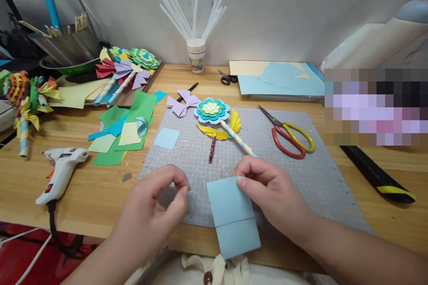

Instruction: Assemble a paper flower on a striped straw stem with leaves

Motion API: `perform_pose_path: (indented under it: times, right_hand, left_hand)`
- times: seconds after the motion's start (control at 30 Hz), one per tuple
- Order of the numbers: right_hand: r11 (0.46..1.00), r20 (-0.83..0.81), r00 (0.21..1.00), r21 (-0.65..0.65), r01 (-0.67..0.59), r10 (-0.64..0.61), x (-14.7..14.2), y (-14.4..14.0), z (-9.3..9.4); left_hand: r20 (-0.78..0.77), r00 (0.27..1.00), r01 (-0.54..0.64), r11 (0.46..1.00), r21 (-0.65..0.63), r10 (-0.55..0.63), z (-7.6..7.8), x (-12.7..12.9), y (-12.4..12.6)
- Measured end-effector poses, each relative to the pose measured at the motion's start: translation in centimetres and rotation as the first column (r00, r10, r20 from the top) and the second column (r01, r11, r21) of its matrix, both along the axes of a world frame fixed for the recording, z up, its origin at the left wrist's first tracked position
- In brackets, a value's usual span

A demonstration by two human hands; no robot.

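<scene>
Your right hand pinches the top edge of the light blue paper (creased across its middle), which overhangs the bench edge. Your left hand, curled, holds nothing, just left of it. Beyond your grip lies the paper flower.

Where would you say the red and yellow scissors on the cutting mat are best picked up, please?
Probably at the handle loops of the red and yellow scissors. They lie flat on the cutting mat, blades shut and pointing up-left, loops toward the lower right. Coming from the right with the right hand keeps the fingers off the blade tips; the loops give a rounded, thicker grip.
</scene>
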State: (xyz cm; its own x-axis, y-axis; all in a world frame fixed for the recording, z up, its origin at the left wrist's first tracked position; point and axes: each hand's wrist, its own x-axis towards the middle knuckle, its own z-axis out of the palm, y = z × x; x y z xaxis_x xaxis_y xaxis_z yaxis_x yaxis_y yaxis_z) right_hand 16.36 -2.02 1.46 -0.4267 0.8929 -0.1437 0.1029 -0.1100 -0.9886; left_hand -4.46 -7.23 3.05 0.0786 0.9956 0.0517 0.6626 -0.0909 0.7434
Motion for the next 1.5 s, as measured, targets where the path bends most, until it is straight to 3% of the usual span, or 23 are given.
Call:
perform_pose_path:
  times: [0.07,0.17,0.27,0.47,0.53,0.63,0.73,0.9,1.0,1.13,1.23,1.33,1.43,1.5]
  right_hand:
    - [0.986,-0.036,0.999,-0.168,0.016,-0.022,-0.3,0.2,-0.3]
    - [0.920,-0.132,0.990,-0.392,-0.012,-0.044,-0.7,0.2,-0.7]
    - [0.874,-0.183,0.983,-0.482,-0.059,-0.034,-0.9,0.2,-0.9]
    - [0.863,-0.214,0.976,-0.484,-0.147,0.046,-0.8,0.2,-1.0]
    - [0.848,-0.282,0.955,-0.481,-0.223,0.091,-0.7,0.2,-1.1]
    - [0.867,-0.297,0.942,-0.417,-0.273,0.154,-0.8,0.1,-1.3]
    - [0.889,-0.209,0.961,-0.381,-0.253,0.184,-0.9,-0.1,-1.2]
    - [0.888,-0.117,0.960,-0.363,-0.280,0.255,-0.8,-0.4,-0.9]
    - [0.892,-0.028,0.961,-0.364,-0.267,0.276,-0.5,-0.2,-0.9]
    - [0.939,0.200,0.952,-0.301,-0.165,0.231,-0.1,0.4,-1.0]
    - [0.982,0.526,0.832,-0.038,-0.184,0.176,-0.1,0.6,-1.0]
    - [0.928,0.791,0.610,0.194,-0.319,0.045,-0.4,0.4,-0.9]
    - [0.886,0.878,0.478,0.219,-0.409,0.004,-0.8,0.2,-0.8]
    - [0.873,0.901,0.434,0.219,-0.436,-0.009,-0.9,0.1,-0.8]
  left_hand:
    - [-0.018,0.994,0.110,0.987,0.115,-0.109,0.0,0.4,-0.4]
    - [-0.200,0.932,0.339,0.923,0.183,-0.303,0.1,1.5,-0.7]
    - [-0.310,0.901,0.379,0.897,0.227,-0.303,-0.1,2.4,-0.5]
    - [-0.221,0.953,0.272,0.905,0.327,-0.207,-0.9,2.2,-0.3]
    - [-0.170,0.972,0.210,0.923,0.323,-0.162,-1.2,2.1,-0.4]
    - [-0.115,0.989,0.118,0.960,0.256,-0.091,-1.6,2.1,-0.6]
    - [-0.043,0.999,-0.009,0.982,0.187,0.017,-1.8,2.3,-0.8]
    - [0.118,0.982,-0.143,0.989,-0.042,0.147,-1.8,1.8,-0.8]
    - [0.125,0.955,-0.268,0.963,-0.026,0.270,-2.1,0.3,-0.9]
    - [0.028,0.922,-0.386,0.922,0.037,0.386,-3.0,-2.2,-1.5]
    - [-0.159,0.917,-0.339,0.924,0.177,0.367,-3.8,-3.2,-1.8]
    - [-0.392,0.859,-0.231,0.932,0.278,0.330,-4.5,-3.3,-2.1]
    - [-0.551,0.775,-0.112,0.925,0.363,0.310,-4.9,-3.1,-2.2]
    - [-0.613,0.767,0.058,0.932,0.359,0.188,-4.9,-3.2,-2.1]
